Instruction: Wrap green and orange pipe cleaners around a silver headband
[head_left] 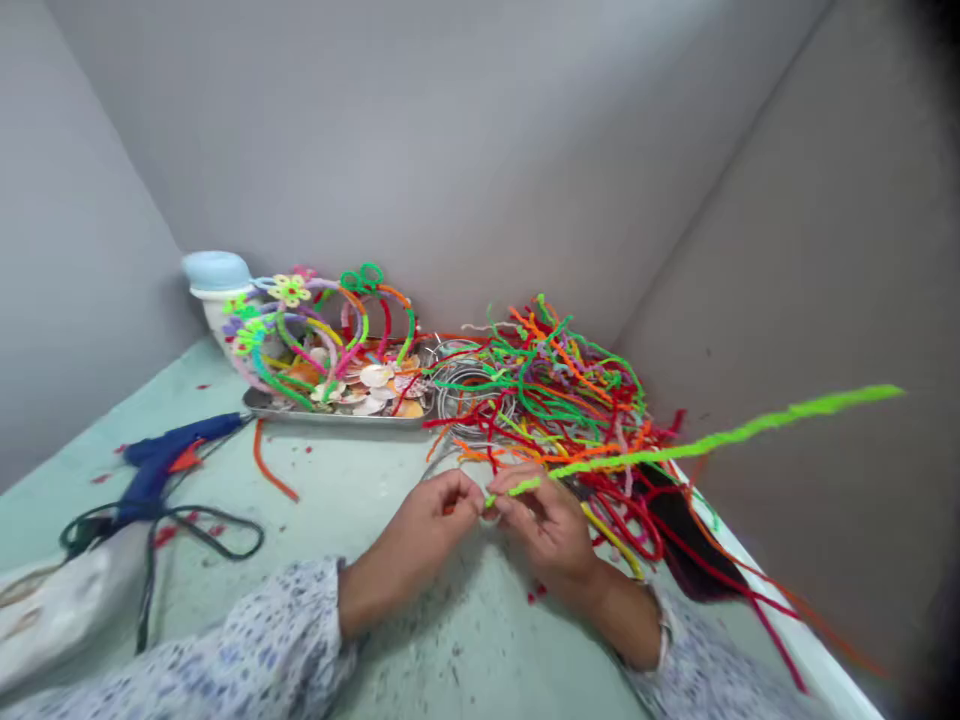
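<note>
A fuzzy lime stem (750, 428) is held slantwise above the worktop (337, 475), its near end pinched in the fingertip grip of the left hand (435, 512) and right hand (549, 525). Beyond, bright fuzzy stems (559, 375) are tangled beside smooth wire coils (450, 405). Flattish shells (375, 376) are held in a shallow metal tray (337, 421), where flower-trimmed hoops (290, 291) are propped; a blue-capped bottle (217, 274) is stood alongside.

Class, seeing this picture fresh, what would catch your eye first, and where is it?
The lime-green pipe cleaner stands out first, its near end at the fingertips of the left hand and right hand, its length stretching far rightward. Beyond the right hand spreads a tangled heap of many-coloured pipe cleaners. Left of it, flower-topped hoops rise above a metal tray of shells.
</note>
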